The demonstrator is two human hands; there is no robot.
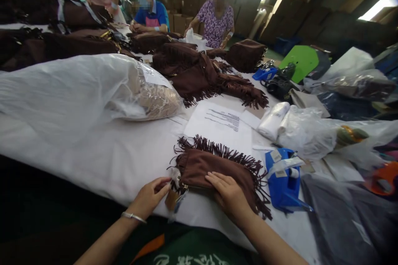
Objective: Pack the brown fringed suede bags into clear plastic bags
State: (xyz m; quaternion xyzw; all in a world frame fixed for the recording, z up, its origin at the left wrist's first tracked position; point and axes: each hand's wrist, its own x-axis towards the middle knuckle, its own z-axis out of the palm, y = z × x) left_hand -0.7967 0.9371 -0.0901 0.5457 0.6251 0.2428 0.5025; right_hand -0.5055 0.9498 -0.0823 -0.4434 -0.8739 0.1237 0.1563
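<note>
A fringed brown bag was laid on a white-covered table, pressed flat under the open right hand, apparently to keep it steady. The left hand was curled beside a tag at the bag's corner; whether it was gripped could not be told. A blue tape dispenser was placed within easy reach.

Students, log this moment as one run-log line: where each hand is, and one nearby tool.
left hand: at kraft hang tag | right hand: on brown fringed suede bag | nearby: blue tape dispenser
</note>
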